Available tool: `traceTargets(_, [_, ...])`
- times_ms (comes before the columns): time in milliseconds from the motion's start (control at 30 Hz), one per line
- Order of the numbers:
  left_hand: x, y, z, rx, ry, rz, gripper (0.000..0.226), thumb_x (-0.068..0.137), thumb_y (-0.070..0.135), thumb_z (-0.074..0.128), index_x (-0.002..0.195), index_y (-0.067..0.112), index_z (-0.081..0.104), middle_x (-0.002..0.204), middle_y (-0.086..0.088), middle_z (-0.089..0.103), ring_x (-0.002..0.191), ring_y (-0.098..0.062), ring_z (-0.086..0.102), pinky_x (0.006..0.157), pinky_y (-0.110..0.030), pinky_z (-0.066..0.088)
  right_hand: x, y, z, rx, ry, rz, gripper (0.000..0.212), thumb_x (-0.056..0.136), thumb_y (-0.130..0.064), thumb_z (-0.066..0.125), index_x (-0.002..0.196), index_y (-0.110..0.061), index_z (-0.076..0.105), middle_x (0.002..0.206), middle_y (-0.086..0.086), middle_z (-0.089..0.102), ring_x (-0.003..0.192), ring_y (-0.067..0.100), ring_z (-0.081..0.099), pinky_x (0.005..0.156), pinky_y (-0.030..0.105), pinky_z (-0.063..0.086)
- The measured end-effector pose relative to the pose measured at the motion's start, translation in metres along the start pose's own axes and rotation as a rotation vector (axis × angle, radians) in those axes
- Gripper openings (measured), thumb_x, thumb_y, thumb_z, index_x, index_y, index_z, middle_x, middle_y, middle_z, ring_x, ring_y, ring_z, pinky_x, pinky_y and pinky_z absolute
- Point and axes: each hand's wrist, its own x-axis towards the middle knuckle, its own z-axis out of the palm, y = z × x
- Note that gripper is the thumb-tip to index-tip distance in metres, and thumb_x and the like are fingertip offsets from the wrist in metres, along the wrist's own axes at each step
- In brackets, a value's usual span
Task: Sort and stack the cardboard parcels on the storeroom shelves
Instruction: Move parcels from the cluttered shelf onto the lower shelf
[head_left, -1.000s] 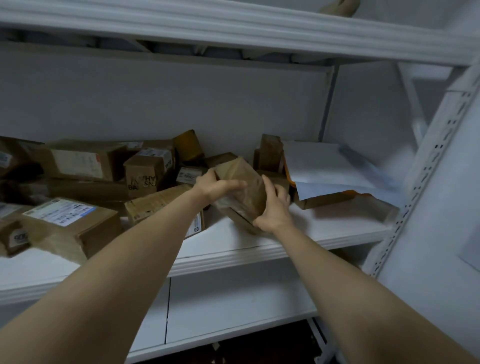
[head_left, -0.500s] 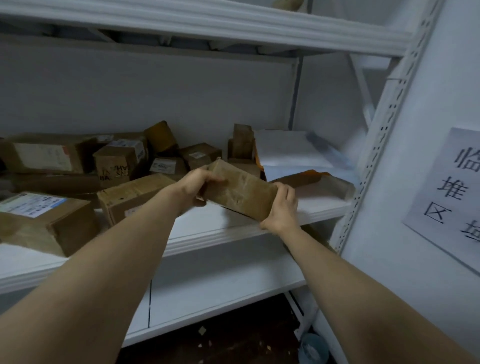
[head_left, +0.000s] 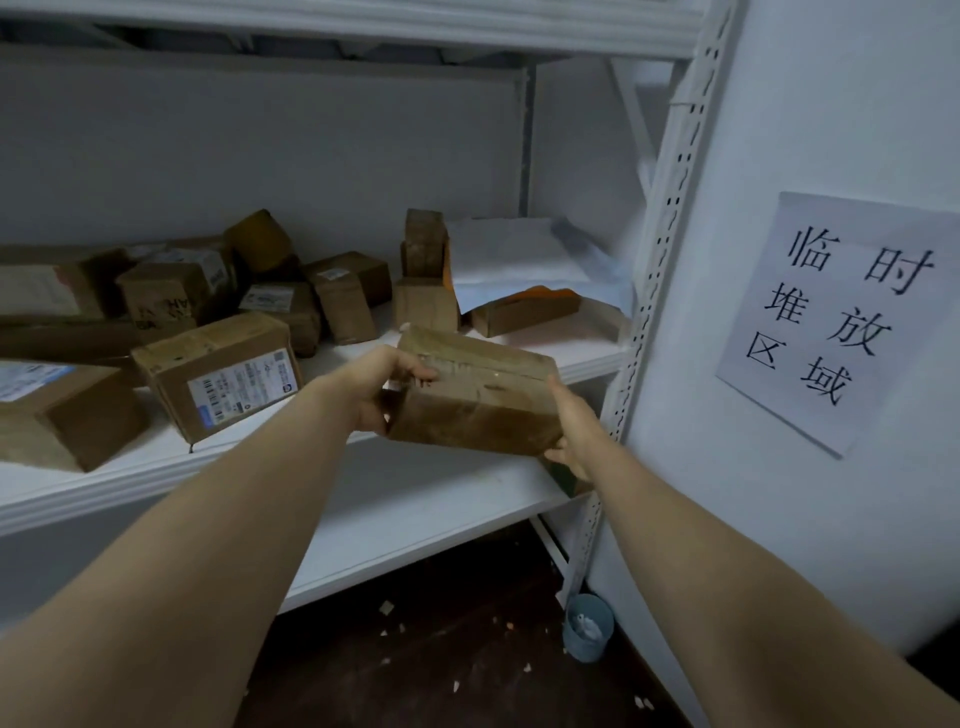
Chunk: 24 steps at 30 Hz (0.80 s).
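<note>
Since a second ago I have drawn the oblong brown cardboard parcel (head_left: 478, 400) off the white metal middle shelf (head_left: 587, 358). It is now in the air just outside that shelf's front edge, near the right corner, tilted with its right end lower.

Judgement: the pick is done and the placement is pending. The white lower shelf (head_left: 415, 519) looks the likely target.

Left hand (head_left: 384, 384): grasps the parcel's left end, thumb on top.
Right hand (head_left: 571, 431): cups the lower right corner, fingers curled beneath and partly hidden.

The other brown cardboard boxes (head_left: 223, 374) lie jumbled along the middle shelf's left and back edges.
</note>
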Motion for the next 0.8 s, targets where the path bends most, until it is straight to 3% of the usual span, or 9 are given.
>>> traceTargets(100, [-0.002, -0.012, -0.002, 0.005, 0.008, 0.018, 0.02, 0.081, 0.002, 0.055, 0.1, 0.008, 0.056, 0.096, -0.011, 0.053, 0.086, -0.028, 0.054, 0.07, -0.039, 0.048, -0.004, 0.005, -0.007, 0.092, -0.019, 0.04, 0.06, 0.09, -0.057, 0.052, 0.137, -0.02, 0.048, 0.131, 0.011, 0.058, 0.115, 0.03, 0.058, 0.099, 0.043, 0.048])
traceTargets(233, [-0.005, -0.025, -0.01, 0.002, -0.03, 0.036, 0.023, 0.082, 0.001, 0.057, 0.103, 0.009, 0.059, 0.103, -0.012, 0.054, 0.091, -0.026, 0.054, 0.078, -0.04, 0.049, -0.009, 0.009, -0.01, 0.171, -0.032, 0.028, 0.043, 0.099, -0.035, 0.048, 0.136, -0.015, 0.047, 0.13, 0.013, 0.056, 0.118, 0.031, 0.054, 0.099, 0.044, 0.047])
traceTargets(367, [-0.01, -0.03, -0.014, -0.071, -0.107, 0.048, 0.036, 0.083, 0.002, 0.06, 0.116, 0.013, 0.055, 0.108, -0.014, 0.059, 0.092, -0.028, 0.059, 0.069, -0.036, 0.057, -0.013, 0.011, -0.006, 0.259, -0.043, -0.013, 0.039, 0.099, -0.03, 0.05, 0.135, -0.016, 0.048, 0.131, 0.013, 0.054, 0.119, 0.031, 0.052, 0.1, 0.044, 0.046])
traceTargets(533, [-0.009, -0.035, -0.027, 0.016, -0.082, 0.126, 0.056, 0.077, -0.003, 0.067, 0.126, 0.021, 0.055, 0.111, -0.009, 0.065, 0.093, -0.024, 0.061, 0.074, -0.033, 0.048, -0.017, 0.013, 0.001, 0.291, -0.093, -0.073, 0.012, 0.094, -0.019, 0.059, 0.106, -0.021, 0.058, 0.126, 0.011, 0.059, 0.111, 0.026, 0.056, 0.105, 0.044, 0.043])
traceTargets(633, [-0.009, -0.037, -0.034, -0.04, -0.065, 0.161, 0.05, 0.076, -0.008, 0.063, 0.118, 0.019, 0.058, 0.104, -0.008, 0.066, 0.093, -0.024, 0.061, 0.082, -0.036, 0.048, -0.017, 0.013, 0.006, 0.276, -0.106, -0.105, 0.029, 0.088, -0.023, 0.067, 0.115, -0.022, 0.057, 0.128, 0.008, 0.058, 0.119, 0.028, 0.051, 0.107, 0.046, 0.039])
traceTargets(733, [-0.013, -0.04, -0.039, -0.099, -0.097, 0.138, 0.033, 0.08, -0.006, 0.056, 0.105, 0.014, 0.061, 0.1, -0.009, 0.064, 0.092, -0.025, 0.059, 0.08, -0.035, 0.048, -0.018, 0.011, 0.011, 0.258, -0.153, -0.081, 0.058, 0.083, -0.038, 0.07, 0.135, -0.029, 0.047, 0.136, 0.005, 0.05, 0.131, 0.034, 0.04, 0.109, 0.059, 0.031])
traceTargets(800, [-0.013, -0.043, -0.044, -0.149, -0.094, 0.091, 0.03, 0.079, -0.004, 0.056, 0.103, 0.012, 0.062, 0.099, -0.011, 0.062, 0.093, -0.026, 0.057, 0.081, -0.035, 0.046, -0.02, 0.009, 0.017, 0.311, -0.192, -0.059, 0.064, 0.083, -0.038, 0.069, 0.14, -0.027, 0.042, 0.137, 0.01, 0.049, 0.127, 0.038, 0.043, 0.106, 0.061, 0.034])
